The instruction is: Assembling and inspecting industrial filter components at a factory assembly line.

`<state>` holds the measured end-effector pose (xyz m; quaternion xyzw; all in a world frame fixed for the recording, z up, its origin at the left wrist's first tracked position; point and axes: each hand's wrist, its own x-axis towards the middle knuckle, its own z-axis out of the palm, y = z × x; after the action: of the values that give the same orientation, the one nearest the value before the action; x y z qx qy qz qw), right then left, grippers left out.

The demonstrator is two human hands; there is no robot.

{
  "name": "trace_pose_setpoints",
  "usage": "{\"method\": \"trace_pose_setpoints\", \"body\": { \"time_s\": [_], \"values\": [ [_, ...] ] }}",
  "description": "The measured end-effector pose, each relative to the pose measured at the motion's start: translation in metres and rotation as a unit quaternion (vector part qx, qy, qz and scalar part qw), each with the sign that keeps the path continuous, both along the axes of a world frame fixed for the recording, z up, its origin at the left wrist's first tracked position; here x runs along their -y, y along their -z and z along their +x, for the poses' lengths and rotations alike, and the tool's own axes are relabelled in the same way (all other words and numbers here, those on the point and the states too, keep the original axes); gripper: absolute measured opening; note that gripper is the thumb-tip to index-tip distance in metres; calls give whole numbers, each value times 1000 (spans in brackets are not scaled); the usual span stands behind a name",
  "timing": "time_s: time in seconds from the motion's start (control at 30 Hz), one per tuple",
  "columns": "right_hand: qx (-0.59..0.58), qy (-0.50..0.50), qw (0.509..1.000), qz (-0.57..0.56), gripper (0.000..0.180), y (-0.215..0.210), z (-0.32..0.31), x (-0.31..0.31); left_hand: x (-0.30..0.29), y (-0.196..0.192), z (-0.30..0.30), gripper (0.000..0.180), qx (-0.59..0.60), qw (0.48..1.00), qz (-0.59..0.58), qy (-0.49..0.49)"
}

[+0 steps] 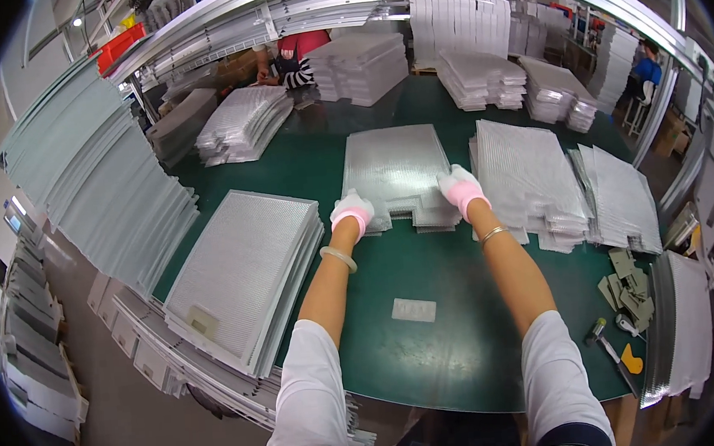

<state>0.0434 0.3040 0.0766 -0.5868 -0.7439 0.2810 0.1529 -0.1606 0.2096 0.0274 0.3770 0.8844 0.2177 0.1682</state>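
In front of me lies a small pile of silvery mesh panels with a notch cut in the near edge. My left hand, in a white glove with a pink cuff, grips the pile at its near left corner. On the opposite side my right hand, gloved the same way, is closed on the right edge near the corner. The fingertips of both hands are partly hidden. Just right of my right hand stands a taller stack of notched mesh panels, slightly fanned out.
A stack of larger mesh panels sits at the left, beside a tall leaning stack. A small clear label-like piece lies on the green table. A hammer and grey-green plates are at the right. Another person's striped sleeve shows behind.
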Motion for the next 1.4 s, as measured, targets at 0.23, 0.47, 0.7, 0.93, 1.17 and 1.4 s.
{"method": "trace_pose_setpoints", "body": {
  "time_s": [0.23,0.47,0.7,0.93,1.17,1.4],
  "values": [
    [-269,94,957,48,46,6,6,-13,8,-6,-9,52,85,992,94,4],
    [-681,-107,713,-127,30,-18,64,43,38,-28,10,61,156,920,358,26],
    [-272,21,953,132,71,-32,241,212,211,-53,166,71,150,911,367,118],
    [219,-14,975,13,74,57,331,286,242,1,238,74,-30,954,-97,282],
    [220,-19,975,-37,65,23,337,282,226,-18,228,57,-103,928,-143,328],
    [-11,40,944,327,36,-40,354,168,117,-62,197,54,-14,970,173,172]
  ]
}}
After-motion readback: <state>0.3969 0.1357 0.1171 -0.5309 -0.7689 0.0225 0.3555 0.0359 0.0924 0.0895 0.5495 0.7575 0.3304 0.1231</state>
